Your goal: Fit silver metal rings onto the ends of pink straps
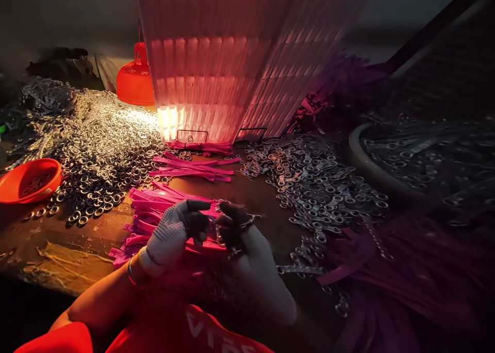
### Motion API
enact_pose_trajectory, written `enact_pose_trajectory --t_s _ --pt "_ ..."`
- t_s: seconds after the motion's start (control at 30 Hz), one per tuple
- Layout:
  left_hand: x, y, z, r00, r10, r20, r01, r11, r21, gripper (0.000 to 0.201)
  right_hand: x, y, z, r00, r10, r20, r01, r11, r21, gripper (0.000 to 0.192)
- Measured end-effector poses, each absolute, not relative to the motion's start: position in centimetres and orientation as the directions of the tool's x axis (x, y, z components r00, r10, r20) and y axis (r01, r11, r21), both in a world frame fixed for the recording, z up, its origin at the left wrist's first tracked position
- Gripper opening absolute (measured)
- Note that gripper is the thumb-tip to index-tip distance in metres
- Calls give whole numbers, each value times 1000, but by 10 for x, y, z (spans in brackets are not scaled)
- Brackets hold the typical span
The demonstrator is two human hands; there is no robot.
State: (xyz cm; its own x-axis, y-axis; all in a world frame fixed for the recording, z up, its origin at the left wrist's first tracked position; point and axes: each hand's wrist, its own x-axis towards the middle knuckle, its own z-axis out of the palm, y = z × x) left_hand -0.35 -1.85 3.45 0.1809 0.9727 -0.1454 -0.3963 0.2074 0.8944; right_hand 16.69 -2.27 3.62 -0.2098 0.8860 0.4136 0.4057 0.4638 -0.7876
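gloved hands pinched together over pink straps – small metal ring between them.

left hand (174, 237) and right hand (243, 239) in white gloves with dark fingertips, both closed on a small metal ring (216, 233), held just above a heap of pink straps (147, 208) on the worn table (69, 260). flanked by piles of metal rings (100, 147) – more at right (317, 183). orange bowl (29, 180) at far left, red lamp (135, 80) behind, lit ribbed panel (216, 59) beside it.
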Motion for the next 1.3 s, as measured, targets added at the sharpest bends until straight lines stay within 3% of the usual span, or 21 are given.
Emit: enact_pose_trajectory --t_s 0.1,0.23,0.33,0.43,0.6,0.8,0.83,0.9,0.97,1.03,1.07,1.1,1.13,1.2,1.3 --pt "-4 -16 38 301 930 -213 -401 326 856 34 177 -15 36 -372 737 564 549 664 -507 53" --pt "3 -16 43 446 864 -234 -338 404 850 26 179 -9 40 -597 612 519 599 770 -219 33" --pt "4 -18 43 426 876 -227 -278 365 888 30 181 -10 42 -613 654 443 702 708 -75 20" --pt "0 -22 43 292 946 -141 -228 212 950 43 187 -11 41 -596 714 366 756 653 -42 16" --pt "2 -22 48 364 924 -118 -170 191 967 33 188 -10 46 -592 698 402 717 685 -133 12" --pt "9 -12 55 373 863 -339 -415 483 771 38 170 -16 43 -424 742 519 800 575 -170 9" --pt "10 -10 57 367 870 -330 -426 473 772 39 168 -17 40 -393 753 528 808 557 -193 10" --pt "13 0 58 341 893 -294 -406 422 811 40 168 -15 34 -314 809 497 778 519 -354 13" --pt "16 22 56 360 904 -231 -282 341 897 38 172 -9 29 -222 884 412 698 439 -566 16" --pt "20 59 49 424 895 -141 2 154 988 32 179 -2 27 -124 923 364 634 356 -686 16" --pt "21 82 44 442 892 -95 233 -12 972 30 183 1 28 -78 926 368 612 336 -716 16" --pt "22 106 39 424 904 -61 475 -165 864 27 186 4 29 -32 924 381 586 327 -742 18" --pt "24 130 33 398 916 -51 559 -198 805 23 188 6 31 4 922 388 549 322 -771 20" --pt "26 172 20 355 933 -63 709 -225 668 12 192 8 36 32 931 364 461 309 -832 22" --pt "30 208 1 319 941 -108 803 -208 559 6 196 6 41 11 949 316 401 285 -871 23"
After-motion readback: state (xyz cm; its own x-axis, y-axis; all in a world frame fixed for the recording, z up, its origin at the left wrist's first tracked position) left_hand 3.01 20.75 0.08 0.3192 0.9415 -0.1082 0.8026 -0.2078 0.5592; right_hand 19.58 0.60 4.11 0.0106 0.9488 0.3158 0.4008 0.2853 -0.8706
